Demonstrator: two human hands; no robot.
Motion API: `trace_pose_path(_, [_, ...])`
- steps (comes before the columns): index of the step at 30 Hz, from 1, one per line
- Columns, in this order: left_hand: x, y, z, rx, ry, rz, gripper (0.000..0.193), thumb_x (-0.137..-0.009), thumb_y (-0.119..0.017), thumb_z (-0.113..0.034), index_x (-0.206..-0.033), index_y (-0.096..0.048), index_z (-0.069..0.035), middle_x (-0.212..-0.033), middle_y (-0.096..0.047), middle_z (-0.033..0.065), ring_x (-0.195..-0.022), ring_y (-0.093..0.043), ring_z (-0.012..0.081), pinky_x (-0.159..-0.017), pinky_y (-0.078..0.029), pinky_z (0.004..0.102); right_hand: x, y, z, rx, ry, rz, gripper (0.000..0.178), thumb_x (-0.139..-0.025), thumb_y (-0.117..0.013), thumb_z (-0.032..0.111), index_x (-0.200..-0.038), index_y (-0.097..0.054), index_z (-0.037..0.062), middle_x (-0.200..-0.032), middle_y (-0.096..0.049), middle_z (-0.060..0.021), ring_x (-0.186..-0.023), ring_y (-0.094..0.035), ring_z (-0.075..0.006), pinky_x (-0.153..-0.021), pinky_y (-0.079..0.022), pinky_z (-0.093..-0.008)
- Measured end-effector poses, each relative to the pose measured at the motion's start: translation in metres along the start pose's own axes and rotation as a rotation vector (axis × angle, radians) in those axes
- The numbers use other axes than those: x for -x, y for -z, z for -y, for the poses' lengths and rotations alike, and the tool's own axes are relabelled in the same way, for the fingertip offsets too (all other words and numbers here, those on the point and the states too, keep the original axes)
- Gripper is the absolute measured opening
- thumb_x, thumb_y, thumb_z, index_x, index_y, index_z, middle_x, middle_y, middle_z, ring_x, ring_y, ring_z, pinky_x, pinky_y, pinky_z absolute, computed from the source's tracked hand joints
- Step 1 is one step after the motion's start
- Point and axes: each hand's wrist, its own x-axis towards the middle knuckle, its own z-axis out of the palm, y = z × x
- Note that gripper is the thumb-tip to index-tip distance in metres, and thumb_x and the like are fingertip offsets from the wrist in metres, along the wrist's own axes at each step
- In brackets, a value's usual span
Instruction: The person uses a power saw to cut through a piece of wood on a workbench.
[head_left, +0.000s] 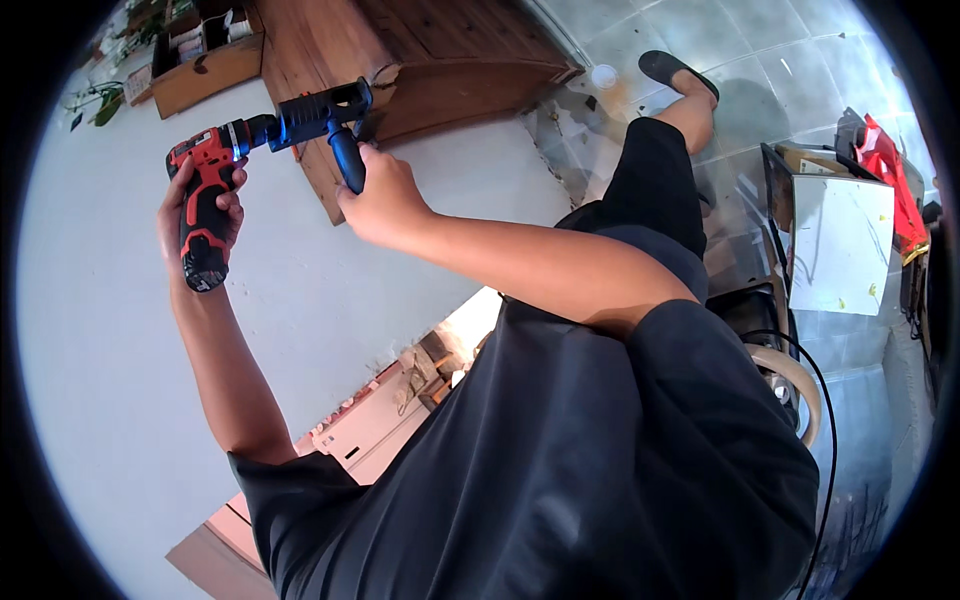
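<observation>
power tool and attachment held up in both hands, in front of a pale surface

the left hand (172, 215) is curled around the grip of a red and black cordless drill (207, 185), fingers wrapped and tips showing on the far side of the grip. the drill stands nearly upright, battery end down, its front end meeting a dark blue and black attachment (305, 118); whether the joint is locked cannot be told. the right hand (388, 198) is closed about the blue side handle (347, 160) of that attachment.

beyond the tools is a brown wooden cabinet (465, 45), its top corner showing wear. an open drawer (208, 82) with small items inside is at upper left. to the right, on a tiled floor (740, 60), a white panel (840, 245) leans beside a red bag (885, 170). a dark slipper (660, 68) is on the person's foot.
</observation>
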Motion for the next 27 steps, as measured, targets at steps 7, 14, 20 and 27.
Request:
trace_pose_path(7, [-0.004,0.0,-0.003,0.005,0.048,-0.015,0.051,-0.103,-0.049,-0.034,-0.137,-0.044,0.005,-0.099,-0.062,0.0236,-0.058,-0.061,0.0178,-0.057,-0.06,0.0305,-0.014,-0.004,0.004,-0.055,-0.159,0.03,0.03,-0.088,-0.068,0.018,-0.104,-0.057,-0.0049,-0.077,-0.066,-0.0185,-0.068,-0.068,-0.0298,-0.062,-0.054,-0.0418])
trace_pose_path(14, [0.004,-0.004,-0.012,-0.071,0.131,-0.109,0.053,-0.095,-0.064,-0.029,-0.135,-0.047,0.003,-0.105,-0.064,0.0234,-0.069,-0.065,0.0219,-0.056,-0.054,0.0288,-0.055,0.005,0.032,-0.306,-0.655,0.264,0.024,-0.092,-0.066,0.022,-0.088,-0.054,0.0018,-0.067,-0.061,-0.0098,-0.05,-0.062,-0.0184,-0.046,-0.051,-0.034])
trace_pose_path(20, [0.005,-0.013,-0.03,-0.087,0.356,-0.15,0.051,-0.08,-0.063,-0.005,-0.129,-0.05,0.001,-0.1,-0.064,0.0167,-0.065,-0.066,0.0239,-0.059,-0.061,0.0365,-0.079,-0.01,0.027,-0.209,-0.953,0.312,0.033,-0.09,-0.07,0.023,-0.07,-0.054,0.0011,-0.06,-0.058,-0.0094,-0.042,-0.055,-0.0185,-0.038,-0.042,-0.0375])
trace_pose_path(27, [-0.002,-0.031,-0.044,-0.131,0.456,-0.284,0.036,-0.077,-0.065,-0.004,-0.111,-0.054,-0.001,-0.083,-0.06,0.011,-0.055,-0.058,0.0181,-0.052,-0.053,0.0342,-0.083,-0.014,0.036,-0.042,-1.06,0.285,0.024,-0.085,-0.06,0.018,-0.075,-0.062,-0.0041,-0.061,-0.064,-0.0149,-0.045,-0.061,-0.0252,-0.041,-0.046,-0.0404])
